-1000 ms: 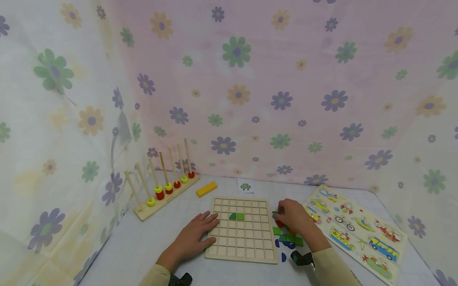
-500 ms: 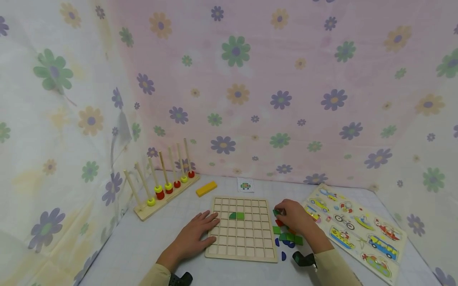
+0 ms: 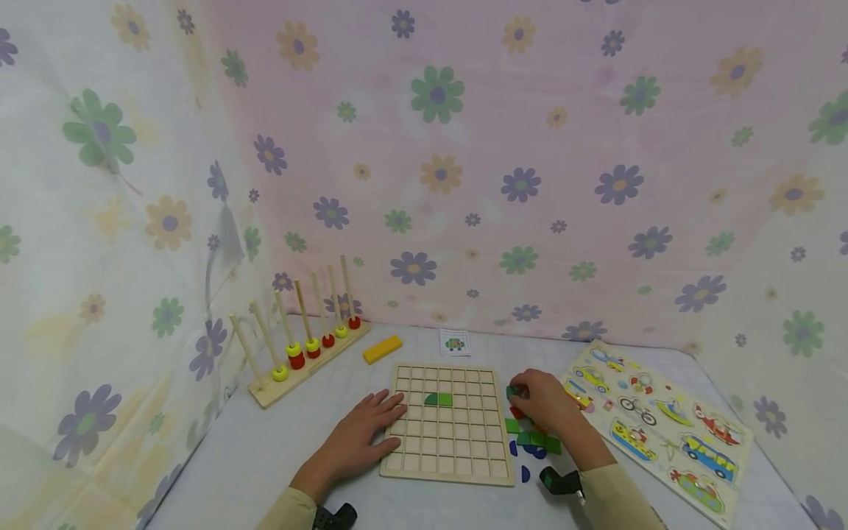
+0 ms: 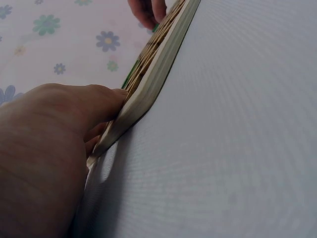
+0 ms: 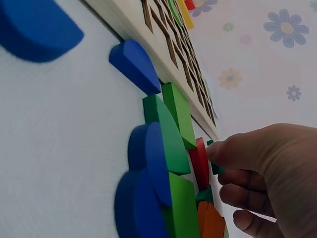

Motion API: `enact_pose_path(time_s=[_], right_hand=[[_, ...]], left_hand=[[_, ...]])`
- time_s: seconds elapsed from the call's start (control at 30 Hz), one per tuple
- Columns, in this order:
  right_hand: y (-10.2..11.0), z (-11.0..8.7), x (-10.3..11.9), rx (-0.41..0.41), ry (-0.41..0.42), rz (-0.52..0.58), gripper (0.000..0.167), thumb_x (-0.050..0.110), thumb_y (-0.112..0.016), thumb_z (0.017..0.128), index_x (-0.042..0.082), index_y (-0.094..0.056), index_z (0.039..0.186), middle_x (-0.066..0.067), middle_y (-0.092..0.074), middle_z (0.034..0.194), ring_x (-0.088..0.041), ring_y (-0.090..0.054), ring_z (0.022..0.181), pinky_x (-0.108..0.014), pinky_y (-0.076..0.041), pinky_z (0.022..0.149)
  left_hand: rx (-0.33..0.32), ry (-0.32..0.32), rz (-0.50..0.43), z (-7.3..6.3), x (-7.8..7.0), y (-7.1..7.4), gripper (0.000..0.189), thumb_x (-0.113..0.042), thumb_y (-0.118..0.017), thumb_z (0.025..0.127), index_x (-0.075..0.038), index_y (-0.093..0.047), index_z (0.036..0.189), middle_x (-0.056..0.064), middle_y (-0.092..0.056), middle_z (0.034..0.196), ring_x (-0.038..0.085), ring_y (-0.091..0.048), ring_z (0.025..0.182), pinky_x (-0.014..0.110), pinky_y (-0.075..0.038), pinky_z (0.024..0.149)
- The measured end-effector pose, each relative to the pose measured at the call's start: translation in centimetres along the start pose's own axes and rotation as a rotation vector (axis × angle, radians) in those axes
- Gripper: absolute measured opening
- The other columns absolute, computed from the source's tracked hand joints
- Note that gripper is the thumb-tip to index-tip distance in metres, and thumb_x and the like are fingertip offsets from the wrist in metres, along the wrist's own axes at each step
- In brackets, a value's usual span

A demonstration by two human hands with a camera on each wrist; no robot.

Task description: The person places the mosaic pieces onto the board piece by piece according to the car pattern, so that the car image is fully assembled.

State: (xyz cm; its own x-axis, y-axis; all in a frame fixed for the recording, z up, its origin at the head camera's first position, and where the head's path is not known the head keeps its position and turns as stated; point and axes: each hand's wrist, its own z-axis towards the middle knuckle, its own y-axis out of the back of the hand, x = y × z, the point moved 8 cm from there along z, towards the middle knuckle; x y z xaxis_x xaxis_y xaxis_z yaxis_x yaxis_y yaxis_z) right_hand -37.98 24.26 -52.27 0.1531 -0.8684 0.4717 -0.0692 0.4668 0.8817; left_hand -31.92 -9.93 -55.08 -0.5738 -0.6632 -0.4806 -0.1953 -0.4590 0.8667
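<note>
At two o'clock on the gridded wooden board (image 3: 429,465), twelve being the edge farthest from the person, the right hand (image 3: 545,401) pinches a dark green piece (image 5: 217,168) with thumb and fingers, just outside the rim. The hand covers most of its outline, and whether it is off the surface (image 3: 397,508) cannot be told. A red piece (image 5: 199,163) lies close on its six o'clock side, an orange piece (image 5: 211,221) farther round at four to five, so a straight upward lift looks wiser than a sideways drag, which could nudge these or catch the rim. Gripping the side walls and leaving the face bare should make turning and checking it easier.

The left hand (image 3: 358,434) lies relaxed, fingers straight, over the board's nine o'clock edge; light pressure there should be enough to steady the grid. Inside, a dark green curved piece (image 3: 431,400) and a light green square (image 3: 445,401) sit side by side toward eleven to twelve from centre; any reach across should clear them. The picture card (image 3: 455,344) at twelve is unobstructed for comparison. Between three and four, blue pieces (image 5: 134,67) and green blocks (image 5: 184,201) lie jumbled, better left alone while the pinch is occupied.
</note>
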Motion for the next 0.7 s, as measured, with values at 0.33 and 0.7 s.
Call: enact_pose_path(time_s=[0.33, 0.7], right_hand=[[0.8, -0.6, 0.9, -0.032, -0.008, 0.017, 0.028, 0.016, -0.083, 0.095, 0.006, -0.079, 0.121, -0.001, -0.070, 0.102, -0.019, -0.060, 0.089, -0.042, -0.060, 0.083], [1.3, -0.8, 3.0, -0.083, 0.073, 0.047, 0.023, 0.015, -0.084, 0.094, 0.007, -0.080, 0.115, 0.001, -0.070, 0.099, -0.018, -0.060, 0.087, -0.041, -0.058, 0.080]], left_hand=[[0.002, 0.006, 0.007, 0.1, 0.3, -0.3, 0.063, -0.047, -0.062, 0.109, -0.017, -0.053, 0.163, -0.003, -0.039, 0.173, 0.027, -0.027, 0.163, 0.051, -0.019, 0.131], [0.023, 0.029, 0.005, 0.2, 0.2, -0.2, 0.063, -0.048, -0.062, 0.108, -0.018, -0.053, 0.163, -0.003, -0.039, 0.173, 0.027, -0.026, 0.163, 0.051, -0.019, 0.131]])
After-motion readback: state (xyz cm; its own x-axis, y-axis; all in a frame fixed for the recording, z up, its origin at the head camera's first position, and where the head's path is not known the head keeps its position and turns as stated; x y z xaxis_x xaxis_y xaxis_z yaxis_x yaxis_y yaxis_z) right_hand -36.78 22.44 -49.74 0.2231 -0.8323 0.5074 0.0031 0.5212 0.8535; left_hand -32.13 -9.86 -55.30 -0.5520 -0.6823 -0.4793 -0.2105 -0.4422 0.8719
